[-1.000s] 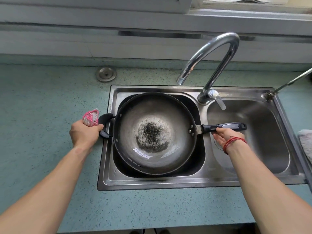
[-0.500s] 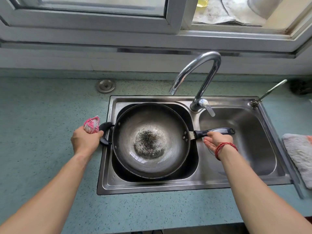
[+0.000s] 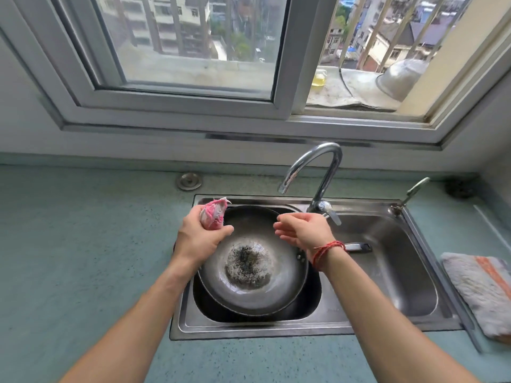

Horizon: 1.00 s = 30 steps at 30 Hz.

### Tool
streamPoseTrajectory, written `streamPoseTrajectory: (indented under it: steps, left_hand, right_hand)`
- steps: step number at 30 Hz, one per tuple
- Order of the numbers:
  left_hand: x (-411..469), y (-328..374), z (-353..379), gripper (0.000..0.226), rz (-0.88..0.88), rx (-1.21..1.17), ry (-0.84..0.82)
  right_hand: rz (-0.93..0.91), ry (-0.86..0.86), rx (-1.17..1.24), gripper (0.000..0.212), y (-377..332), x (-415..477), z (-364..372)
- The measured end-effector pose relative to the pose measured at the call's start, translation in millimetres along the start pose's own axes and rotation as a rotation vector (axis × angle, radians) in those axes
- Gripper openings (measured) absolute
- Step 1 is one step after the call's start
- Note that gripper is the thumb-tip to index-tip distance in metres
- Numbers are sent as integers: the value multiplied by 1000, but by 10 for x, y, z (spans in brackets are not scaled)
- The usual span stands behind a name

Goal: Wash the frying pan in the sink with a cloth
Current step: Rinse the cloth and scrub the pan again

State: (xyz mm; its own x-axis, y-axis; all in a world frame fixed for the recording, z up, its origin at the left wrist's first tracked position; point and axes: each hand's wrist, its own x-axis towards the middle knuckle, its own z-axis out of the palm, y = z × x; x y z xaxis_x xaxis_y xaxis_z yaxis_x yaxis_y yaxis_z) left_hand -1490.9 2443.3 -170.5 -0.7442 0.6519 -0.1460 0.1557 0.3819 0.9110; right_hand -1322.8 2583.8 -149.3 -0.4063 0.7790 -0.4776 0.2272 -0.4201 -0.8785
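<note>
Desk [image 3: 83,258] carries sink [image 3: 249,330]. Pan [image 3: 249,288] sits in sink's left basin, dark burnt patch at centre, handle [image 3: 358,247] reaching over right basin. Left hand [image 3: 197,239] above sink's left basin, fingers curled round bunched pink cloth [image 3: 213,214]. Right hand [image 3: 301,230] over pan's far rim, fingers loosely spread, holding nothing. Towel [image 3: 481,291] on desk right of sink. Tap [image 3: 323,172] behind sink, spout over left basin. Window [image 3: 193,51] beyond sink.

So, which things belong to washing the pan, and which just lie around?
For the job: dark round metal frying pan, steel double sink, pink cloth in left hand, curved chrome tap.
Lying about: grey orange-striped towel on the counter, yellow bottle and metal bowl outside the window.
</note>
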Motion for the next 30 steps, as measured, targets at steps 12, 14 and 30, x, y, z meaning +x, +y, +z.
streamPoseTrajectory:
  steps: [12, 14, 30]
  left_hand:
    - [-296, 406, 1, 52, 179, -186, -204]
    - [-300, 448, -15, 42, 192, -230, -208]
    - [-210, 605, -4, 33, -61, -662, -104]
  right_hand:
    - [-114, -162, -33, 18, -436, -571, 446]
    - [-89, -118, -16, 7, -481, -573, 445]
    - [-64, -77, 108, 19, -494, -488, 217]
